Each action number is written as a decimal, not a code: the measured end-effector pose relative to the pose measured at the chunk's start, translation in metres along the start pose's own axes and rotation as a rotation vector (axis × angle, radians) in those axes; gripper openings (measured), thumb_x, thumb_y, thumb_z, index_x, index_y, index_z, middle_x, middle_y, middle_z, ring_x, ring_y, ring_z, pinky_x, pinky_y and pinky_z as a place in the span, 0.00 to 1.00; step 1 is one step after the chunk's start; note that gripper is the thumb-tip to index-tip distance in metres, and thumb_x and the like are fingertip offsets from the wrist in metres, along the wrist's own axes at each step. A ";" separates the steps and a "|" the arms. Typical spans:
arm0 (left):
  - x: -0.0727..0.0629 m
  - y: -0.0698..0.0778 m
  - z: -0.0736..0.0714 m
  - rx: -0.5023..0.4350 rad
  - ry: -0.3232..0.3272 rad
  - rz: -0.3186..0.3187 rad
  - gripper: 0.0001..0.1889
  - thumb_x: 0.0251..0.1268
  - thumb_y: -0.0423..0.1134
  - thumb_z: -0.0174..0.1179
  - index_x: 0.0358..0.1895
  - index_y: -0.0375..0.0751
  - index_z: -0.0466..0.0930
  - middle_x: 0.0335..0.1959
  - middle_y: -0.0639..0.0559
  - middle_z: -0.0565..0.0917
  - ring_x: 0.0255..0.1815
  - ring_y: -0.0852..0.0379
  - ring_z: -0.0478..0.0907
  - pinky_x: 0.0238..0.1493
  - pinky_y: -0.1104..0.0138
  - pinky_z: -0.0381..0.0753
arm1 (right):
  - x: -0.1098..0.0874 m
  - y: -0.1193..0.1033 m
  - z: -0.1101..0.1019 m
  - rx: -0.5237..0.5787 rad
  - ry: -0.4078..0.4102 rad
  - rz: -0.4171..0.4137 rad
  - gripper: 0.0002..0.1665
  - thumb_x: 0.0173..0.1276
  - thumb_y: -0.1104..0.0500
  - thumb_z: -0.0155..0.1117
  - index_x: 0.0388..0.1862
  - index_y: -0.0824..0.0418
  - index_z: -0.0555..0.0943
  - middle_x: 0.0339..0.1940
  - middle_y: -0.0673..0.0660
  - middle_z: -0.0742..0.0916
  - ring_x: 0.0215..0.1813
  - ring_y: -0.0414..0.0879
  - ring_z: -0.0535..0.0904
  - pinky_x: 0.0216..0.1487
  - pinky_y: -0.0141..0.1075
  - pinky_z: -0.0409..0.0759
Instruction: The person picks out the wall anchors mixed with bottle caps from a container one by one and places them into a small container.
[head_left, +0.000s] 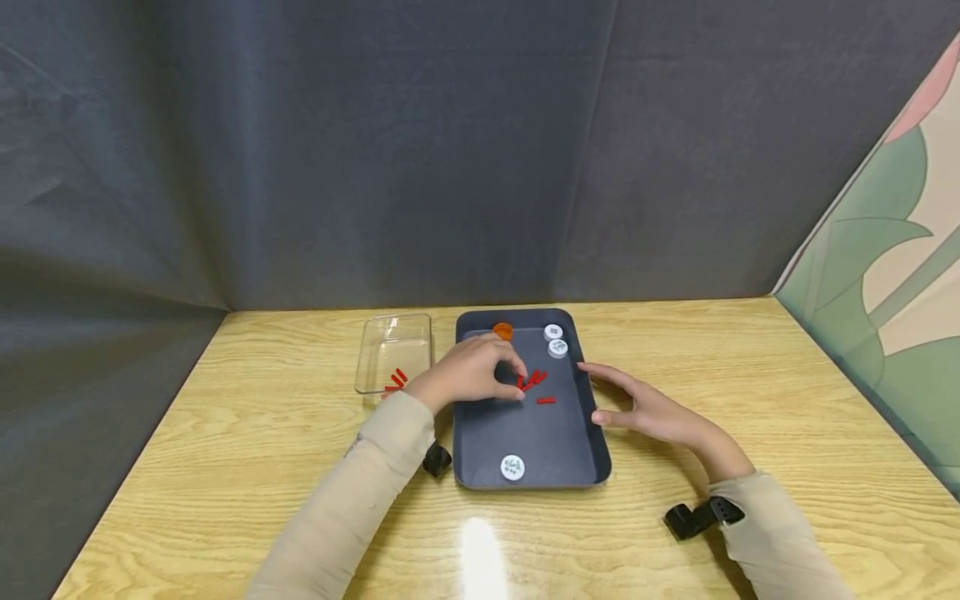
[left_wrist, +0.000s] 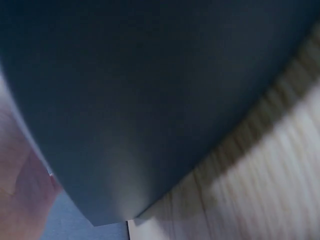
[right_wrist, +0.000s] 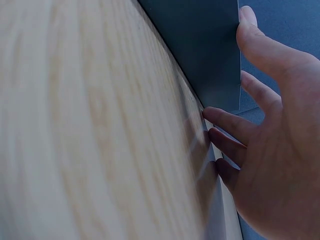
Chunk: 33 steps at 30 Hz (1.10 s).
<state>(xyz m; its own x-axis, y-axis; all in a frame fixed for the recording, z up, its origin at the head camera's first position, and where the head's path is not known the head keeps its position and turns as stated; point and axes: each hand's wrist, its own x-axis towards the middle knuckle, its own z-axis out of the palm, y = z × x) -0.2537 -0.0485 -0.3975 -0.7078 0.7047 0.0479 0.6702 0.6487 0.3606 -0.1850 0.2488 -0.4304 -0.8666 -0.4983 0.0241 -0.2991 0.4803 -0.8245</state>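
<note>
My left hand [head_left: 480,367] reaches over the dark grey tray [head_left: 491,433], thumb and forefinger curved toward each other around a small red stick [head_left: 520,382]. I cannot tell whether they pinch it. Several more red sticks [head_left: 536,377] lie beside the fingertips, one red stick [head_left: 546,401] a little apart. At the tray's right side, my right hand [head_left: 648,408] is spread, its thumb and fingertips at the wall. In the right wrist view, that hand [right_wrist: 290,130] has its fingers loosely extended along the tray's outer wall [right_wrist: 205,45]. The tray wall [left_wrist: 125,100] fills most of the left wrist view.
A clear plastic box [head_left: 393,337] stands left of the tray, with several red sticks [head_left: 397,381] near its front. Two white round caps [head_left: 555,340] and an orange cap [head_left: 503,330] sit at the tray's far end. Another white cap [head_left: 513,467] lies near its front edge.
</note>
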 end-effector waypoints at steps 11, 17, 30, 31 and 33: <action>-0.018 0.003 -0.008 -0.054 0.105 -0.012 0.16 0.55 0.53 0.73 0.46 0.55 0.88 0.51 0.61 0.83 0.59 0.57 0.72 0.63 0.58 0.69 | 0.001 0.002 0.000 -0.001 -0.006 0.032 0.46 0.66 0.52 0.70 0.78 0.57 0.60 0.77 0.65 0.63 0.77 0.64 0.55 0.72 0.62 0.51; -0.031 0.001 -0.013 -0.093 0.169 -0.023 0.17 0.56 0.52 0.73 0.47 0.54 0.88 0.52 0.60 0.83 0.61 0.56 0.71 0.65 0.57 0.67 | 0.001 0.001 -0.001 -0.015 -0.005 0.026 0.45 0.66 0.52 0.70 0.78 0.56 0.60 0.77 0.64 0.64 0.77 0.63 0.56 0.72 0.62 0.51; -0.060 0.007 -0.025 -0.120 0.319 -0.092 0.15 0.53 0.50 0.75 0.45 0.54 0.88 0.46 0.64 0.83 0.56 0.59 0.73 0.64 0.56 0.68 | -0.006 -0.001 -0.003 -0.030 -0.016 0.033 0.45 0.67 0.52 0.70 0.78 0.54 0.60 0.77 0.63 0.63 0.77 0.62 0.55 0.71 0.61 0.52; -0.061 0.007 -0.026 -0.117 0.327 -0.098 0.15 0.54 0.50 0.75 0.45 0.54 0.88 0.46 0.64 0.83 0.56 0.59 0.73 0.64 0.56 0.68 | -0.006 -0.001 -0.003 -0.032 -0.015 0.031 0.45 0.67 0.52 0.70 0.78 0.55 0.60 0.77 0.63 0.63 0.77 0.62 0.55 0.71 0.61 0.52; -0.064 0.006 -0.030 -0.109 0.346 -0.110 0.15 0.54 0.51 0.75 0.45 0.55 0.88 0.47 0.64 0.83 0.57 0.58 0.73 0.64 0.56 0.68 | -0.006 -0.001 -0.004 -0.038 -0.013 0.026 0.45 0.67 0.52 0.70 0.78 0.55 0.60 0.77 0.63 0.64 0.77 0.62 0.56 0.71 0.60 0.53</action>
<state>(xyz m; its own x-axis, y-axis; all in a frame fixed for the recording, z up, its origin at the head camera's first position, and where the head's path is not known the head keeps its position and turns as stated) -0.2116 -0.0984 -0.3707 -0.8203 0.4819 0.3081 0.5715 0.6678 0.4769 -0.1807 0.2540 -0.4276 -0.8692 -0.4945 -0.0042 -0.2918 0.5198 -0.8029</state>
